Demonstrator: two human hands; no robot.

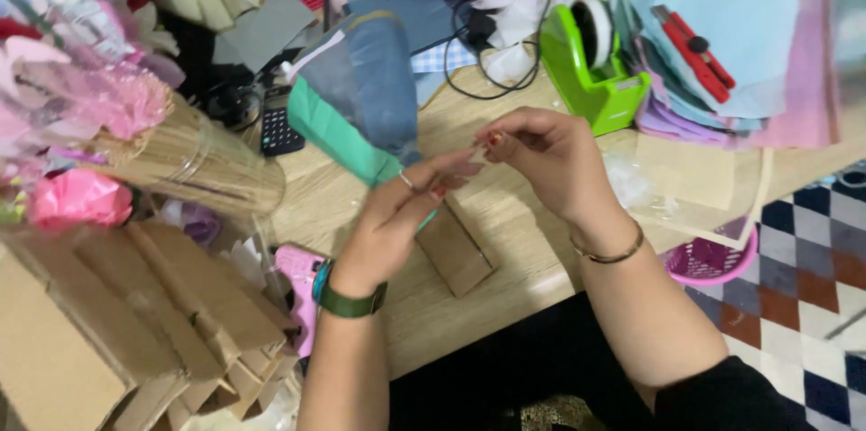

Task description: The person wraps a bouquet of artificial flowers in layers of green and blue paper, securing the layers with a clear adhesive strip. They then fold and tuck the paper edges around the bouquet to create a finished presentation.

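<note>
Far left there's a stack of cardboard (117, 323) pieces and a clear tub of wooden sticks (194, 160), with pink paper flowers (79, 197) beside it, all well away from the action. Mid-table, the left hand (397, 215) comes up with its fingers nearly straight, tips meeting the right hand (550, 156), which is pinched shut. Between them is something tiny, probably a bit of clear tape (478, 150), but it's too small and blurry to swear to. A teal and blue paper wrap (365, 97) lies just behind the hands, and a small brown card (456, 251) lies on the table under them. For this kind of fiddly pinch I'd keep the wrists low and steady, and the piece taut so it doesn't curl onto itself. On the right sit a green tape dispenser (600, 70) and a red cutter (695, 54) on pastel sheets (767, 34).
</note>
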